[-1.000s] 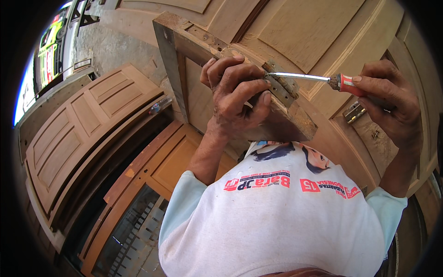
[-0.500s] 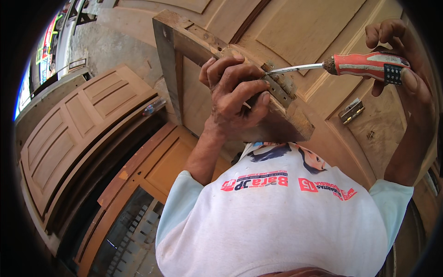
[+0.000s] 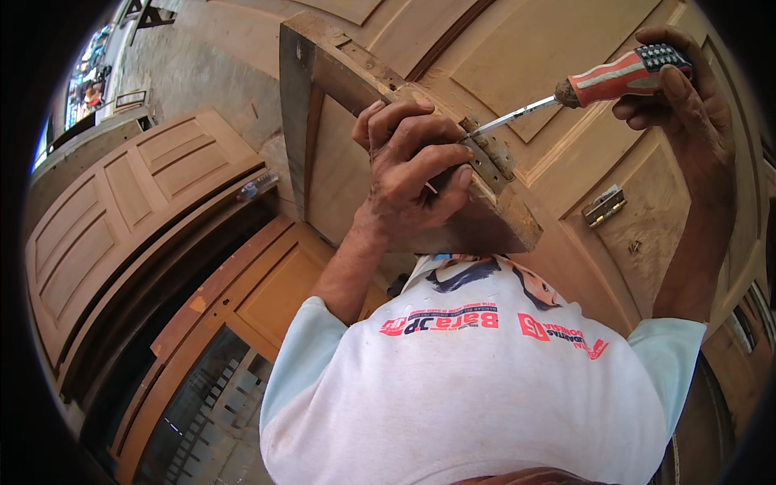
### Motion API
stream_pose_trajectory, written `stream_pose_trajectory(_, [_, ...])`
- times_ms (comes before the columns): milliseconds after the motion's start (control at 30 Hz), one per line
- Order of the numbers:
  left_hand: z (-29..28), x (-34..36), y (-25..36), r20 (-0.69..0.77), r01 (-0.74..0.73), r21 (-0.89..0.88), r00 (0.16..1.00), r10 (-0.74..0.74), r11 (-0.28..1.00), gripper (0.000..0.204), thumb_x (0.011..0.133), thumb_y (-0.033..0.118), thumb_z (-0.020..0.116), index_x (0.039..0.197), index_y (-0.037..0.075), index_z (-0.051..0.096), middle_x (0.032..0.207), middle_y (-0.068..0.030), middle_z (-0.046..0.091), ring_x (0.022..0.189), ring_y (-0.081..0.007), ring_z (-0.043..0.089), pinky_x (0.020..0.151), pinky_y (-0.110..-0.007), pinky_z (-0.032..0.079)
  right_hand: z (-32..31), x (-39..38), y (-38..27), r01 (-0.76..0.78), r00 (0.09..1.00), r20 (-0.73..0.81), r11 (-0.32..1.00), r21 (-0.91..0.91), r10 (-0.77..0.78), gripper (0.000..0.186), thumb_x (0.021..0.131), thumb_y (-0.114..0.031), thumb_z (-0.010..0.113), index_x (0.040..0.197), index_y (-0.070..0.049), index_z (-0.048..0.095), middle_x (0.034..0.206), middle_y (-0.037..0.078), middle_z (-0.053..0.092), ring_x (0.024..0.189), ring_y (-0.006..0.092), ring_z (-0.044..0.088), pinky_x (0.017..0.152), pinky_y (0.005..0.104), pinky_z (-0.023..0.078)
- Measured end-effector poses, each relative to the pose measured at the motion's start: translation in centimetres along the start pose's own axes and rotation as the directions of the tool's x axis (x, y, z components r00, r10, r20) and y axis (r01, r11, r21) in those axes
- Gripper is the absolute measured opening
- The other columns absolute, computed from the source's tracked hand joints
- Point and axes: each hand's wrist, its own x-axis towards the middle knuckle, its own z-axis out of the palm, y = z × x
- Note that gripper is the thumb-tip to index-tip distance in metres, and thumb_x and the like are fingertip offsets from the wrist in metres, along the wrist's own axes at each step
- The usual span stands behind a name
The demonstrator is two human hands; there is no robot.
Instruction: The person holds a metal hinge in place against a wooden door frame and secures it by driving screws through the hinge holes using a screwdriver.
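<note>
My right hand is closed around the red and white handle of a screwdriver, which has a dark patch with white stars. Its shank slopes down leftward to a metal hinge on the edge of a wooden door or frame. Curled over that edge, my left hand has its fingertips pressed together beside the screwdriver's tip. Whatever they pinch there is too small or hidden to make out. The exact spot where the tip meets the hinge is partly covered by the fingers.
A second hinge lies on the panelled wooden door to the right, with a few small screws near it. Stacked panelled doors stand at the left. Below them is an orange-brown door with a glass pane.
My right hand has shifted left and slightly up, and the screwdriver handle has turned so its starred patch faces upward. The left hand keeps its place at the hinge.
</note>
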Motion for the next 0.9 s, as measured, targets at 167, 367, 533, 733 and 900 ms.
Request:
stream_pose_trajectory(167, [0.1, 0.1, 0.0, -0.009, 0.002, -0.013, 1.000, -0.002, 1.000, 0.019, 0.074, 0.022, 0.082, 0.092, 0.019, 0.076, 0.109, 0.0011, 0.073, 0.121, -0.0279, 0.059, 0.112, -0.051, 0.030, -1.5, 0.8, 1.5, -0.045, 0.999, -0.019, 0.999, 0.009, 0.046, 0.053, 0.111, -0.038, 0.053, 0.148, 0.000, 0.049, 0.114, 0.012, 0.073, 0.087, 0.0159, 0.076, 0.078, 0.0267, 0.063])
stream_pose_trajectory(367, [-0.3, 0.1, 0.3, -0.016, -0.013, 0.016, 1.000, 0.013, 1.000, 0.017, 0.076, 0.019, 0.078, 0.093, 0.016, 0.076, 0.104, -0.0017, 0.073, 0.118, -0.0307, 0.061, 0.107, -0.049, 0.036, -0.3, 1.1, 1.3, 0.055, 0.998, -0.017, 0.998, -0.041, -0.055, 0.058, 0.112, -0.041, 0.052, 0.150, 0.002, 0.049, 0.117, 0.014, 0.071, 0.099, 0.0152, 0.074, 0.077, 0.0284, 0.063])
stream_pose_trajectory(533, [0.0, 0.6, 0.3, -0.001, -0.024, 0.004, 1.000, 0.024, 1.000, 0.017, 0.076, 0.018, 0.078, 0.093, 0.016, 0.076, 0.104, -0.0019, 0.073, 0.118, -0.0307, 0.061, 0.107, -0.049, 0.036, 0.5, 0.6, 0.4, 0.081, 0.991, -0.110, 0.994, 0.067, -0.073, 0.059, 0.111, -0.044, 0.056, 0.148, 0.001, 0.054, 0.108, 0.010, 0.073, 0.088, 0.0127, 0.072, 0.072, 0.0249, 0.056])
stream_pose_trajectory(733, [-0.1, 0.0, 0.2, -0.018, 0.001, -0.003, 1.000, -0.001, 1.000, 0.018, 0.075, 0.018, 0.079, 0.093, 0.017, 0.076, 0.106, -0.0010, 0.073, 0.119, -0.0299, 0.060, 0.108, -0.050, 0.034, -1.8, 0.2, 2.2, 0.047, 0.999, -0.007, 0.981, -0.190, -0.050, 0.072, 0.108, -0.056, 0.055, 0.152, 0.001, 0.053, 0.123, 0.009, 0.065, 0.082, 0.0088, 0.066, 0.071, 0.0239, 0.054])
stream_pose_trajectory(900, [0.1, 0.1, 0.0, -0.004, -0.003, -0.008, 1.000, 0.003, 1.000, 0.021, 0.072, 0.021, 0.082, 0.092, 0.019, 0.077, 0.107, 0.0008, 0.072, 0.119, -0.0286, 0.059, 0.111, -0.051, 0.031, 0.6, 0.6, -1.1, 0.133, 0.991, -0.004, 0.989, -0.058, -0.134, 0.069, 0.110, -0.054, 0.052, 0.153, 0.001, 0.053, 0.114, 0.007, 0.067, 0.074, 0.0069, 0.066, 0.063, 0.0208, 0.052])
